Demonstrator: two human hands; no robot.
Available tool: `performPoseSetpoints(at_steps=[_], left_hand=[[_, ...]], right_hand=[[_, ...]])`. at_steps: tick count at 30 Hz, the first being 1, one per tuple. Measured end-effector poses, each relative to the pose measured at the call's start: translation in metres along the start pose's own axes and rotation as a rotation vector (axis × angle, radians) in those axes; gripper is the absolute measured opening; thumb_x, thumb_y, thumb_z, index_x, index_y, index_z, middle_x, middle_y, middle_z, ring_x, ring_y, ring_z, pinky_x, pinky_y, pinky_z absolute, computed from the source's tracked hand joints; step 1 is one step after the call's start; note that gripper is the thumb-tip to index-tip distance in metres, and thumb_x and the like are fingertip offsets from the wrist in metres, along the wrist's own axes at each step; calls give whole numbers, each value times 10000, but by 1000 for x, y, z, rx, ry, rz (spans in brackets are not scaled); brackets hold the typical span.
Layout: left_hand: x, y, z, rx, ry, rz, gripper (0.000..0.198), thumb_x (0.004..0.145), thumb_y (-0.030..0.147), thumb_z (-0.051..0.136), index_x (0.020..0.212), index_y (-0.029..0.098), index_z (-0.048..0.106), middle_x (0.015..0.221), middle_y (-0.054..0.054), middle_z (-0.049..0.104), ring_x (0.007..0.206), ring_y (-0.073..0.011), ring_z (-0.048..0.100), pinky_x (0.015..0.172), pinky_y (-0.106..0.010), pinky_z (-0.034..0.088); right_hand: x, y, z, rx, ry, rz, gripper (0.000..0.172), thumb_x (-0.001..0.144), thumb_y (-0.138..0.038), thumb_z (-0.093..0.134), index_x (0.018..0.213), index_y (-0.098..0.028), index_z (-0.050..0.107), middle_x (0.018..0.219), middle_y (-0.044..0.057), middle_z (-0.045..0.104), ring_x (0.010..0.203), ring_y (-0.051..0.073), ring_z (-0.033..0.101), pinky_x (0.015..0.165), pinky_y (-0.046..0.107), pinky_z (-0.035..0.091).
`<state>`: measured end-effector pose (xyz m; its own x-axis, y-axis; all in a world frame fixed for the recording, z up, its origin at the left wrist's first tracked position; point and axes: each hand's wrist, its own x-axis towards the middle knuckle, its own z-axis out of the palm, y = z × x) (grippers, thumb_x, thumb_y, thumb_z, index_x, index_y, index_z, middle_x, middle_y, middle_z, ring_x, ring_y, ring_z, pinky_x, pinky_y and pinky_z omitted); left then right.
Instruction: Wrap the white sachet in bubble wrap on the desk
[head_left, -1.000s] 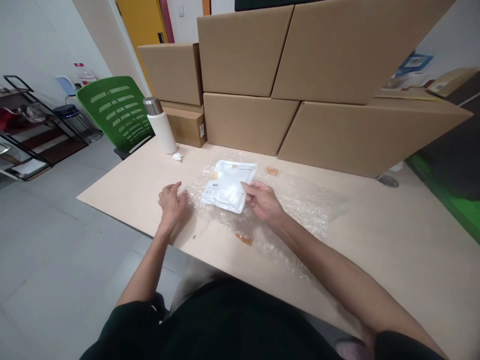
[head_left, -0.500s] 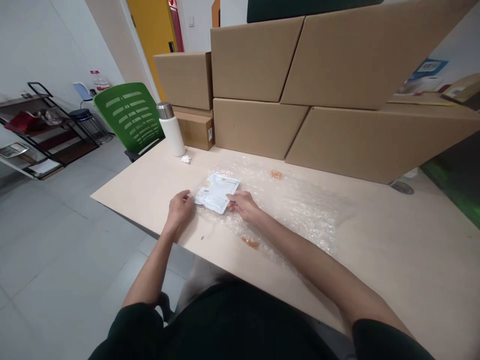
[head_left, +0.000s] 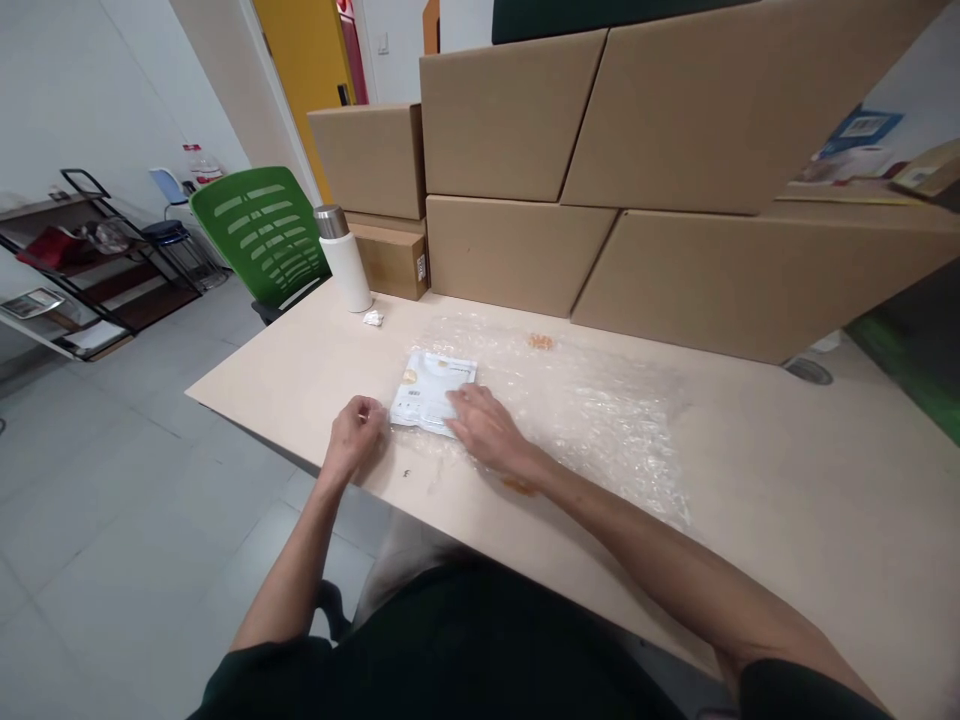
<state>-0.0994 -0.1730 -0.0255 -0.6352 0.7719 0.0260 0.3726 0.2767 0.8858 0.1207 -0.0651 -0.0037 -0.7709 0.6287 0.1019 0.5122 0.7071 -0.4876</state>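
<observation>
A flat white packet [head_left: 431, 389] with small print lies on a sheet of clear bubble wrap [head_left: 592, 410] spread over the light wooden table [head_left: 787, 500]. My right hand [head_left: 486, 430] lies on the packet's near right corner, fingers stretched flat over it. My left hand [head_left: 352, 440] rests on the table at the packet's left edge, fingers curled in at the edge of the bubble wrap; what they pinch is too small to make out.
Stacked cardboard boxes [head_left: 570, 170] wall off the table's back. A white bottle with a steel cap [head_left: 343, 258] and a crumpled white scrap [head_left: 372, 318] stand at the back left. Orange tape bits [head_left: 540, 342] stick to the wrap. A green chair [head_left: 259, 235] and a rack [head_left: 82, 270] stand to the left.
The packet, held up by my right hand a second ago, has come down flat on the bubble wrap. My right hand now presses on it and my left hand has closed in beside it.
</observation>
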Motion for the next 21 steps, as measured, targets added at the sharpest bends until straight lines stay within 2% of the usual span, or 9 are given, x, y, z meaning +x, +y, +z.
performPoseSetpoints(at_steps=[3,6,8,10,13,16,18,21], left_hand=[[-6,5,6,17,17,35,294,815,473,619,903,193,617,729,-17,671,623,-174,614,573,-272,459],[-11,10,17,-33,40,144,306,857,505,575,929,208,572,957,-71,718,790,-202,666,672,-297,498],[-14,11,25,-68,44,202,293,881,507,548,930,218,539,1147,-97,692,925,-212,669,765,-314,508],[-16,11,30,-105,53,217,278,901,500,530,931,224,516,1204,-94,667,966,-206,657,811,-320,504],[-17,7,32,-155,69,182,279,909,496,529,937,218,512,1034,-64,675,882,-189,639,767,-307,505],[-16,2,28,-153,91,154,304,905,511,530,919,209,507,872,-31,635,818,-178,613,719,-288,498],[-15,0,27,-129,111,155,320,906,530,519,899,211,496,836,-17,614,790,-168,601,699,-276,492],[-14,-2,26,-110,118,144,339,917,558,485,886,221,474,802,-1,595,739,-151,587,662,-262,484]], right_hand=[[-4,-8,16,-184,-71,-144,421,991,-340,493,1349,-120,521,1338,192,546,1198,328,509,1006,470,439],[-4,-15,26,-254,-20,-129,458,989,-366,498,1367,-108,494,1289,196,563,1137,325,530,957,446,467],[-2,-17,28,-266,5,-111,452,992,-379,490,1345,-98,501,1246,193,578,1101,322,544,929,435,482],[2,-16,28,-270,14,-107,431,1000,-381,466,1311,-87,518,1221,195,587,1080,320,555,908,431,493],[8,-12,31,-291,16,-139,400,1011,-375,427,1275,-95,536,1189,203,599,1048,323,570,860,435,506],[13,-12,40,-366,33,-208,402,1008,-208,367,1364,-52,471,1174,239,599,1046,326,579,828,433,500],[15,-13,46,-397,50,-244,467,970,-75,312,1423,-14,410,1160,260,599,1051,314,589,825,419,494],[19,-15,51,-407,55,-248,520,939,-17,281,1448,11,381,1127,269,608,1044,309,593,819,414,495]])
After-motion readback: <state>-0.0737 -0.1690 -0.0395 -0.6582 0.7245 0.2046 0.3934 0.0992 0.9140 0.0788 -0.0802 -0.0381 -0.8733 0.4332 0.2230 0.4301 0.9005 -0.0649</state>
